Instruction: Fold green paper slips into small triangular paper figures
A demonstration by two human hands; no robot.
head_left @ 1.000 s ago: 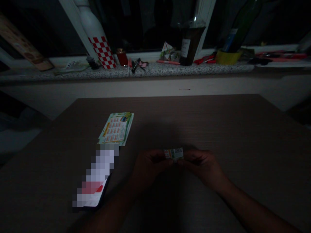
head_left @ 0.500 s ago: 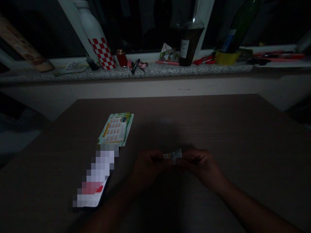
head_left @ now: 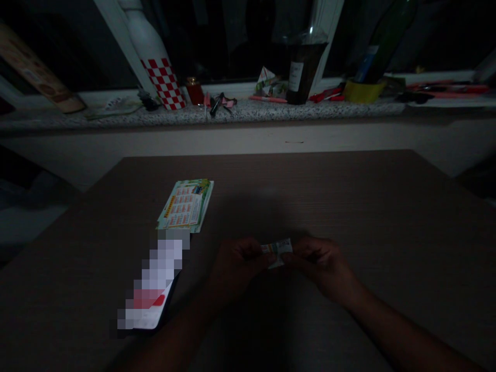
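Note:
A small folded piece of printed paper (head_left: 279, 249) is stretched between both hands, low over the middle of the table. My left hand (head_left: 238, 263) pinches its left end between thumb and fingers. At the other end, my right hand (head_left: 320, 263) is closed on it in a similar pinch. The paper is pale with some orange and green print, and the fingertips hide part of it. Left of my hands lies a stack of printed cards (head_left: 184, 206), green-edged with red figures. A phone (head_left: 149, 316) with a lit, blurred-out screen lies just below the stack.
Behind the brown table (head_left: 368, 206) runs a speckled stone sill (head_left: 251, 111). On it stand a red-and-white checked bottle (head_left: 165, 80), a dark plastic cup (head_left: 306, 72), a yellow holder (head_left: 362, 92) with a green bottle, and several small items. The light is dim.
The paper between my fingers shows a little more of its surface and tilts slightly differently. Both hands stay in nearly the same place, and the cards and phone have not moved.

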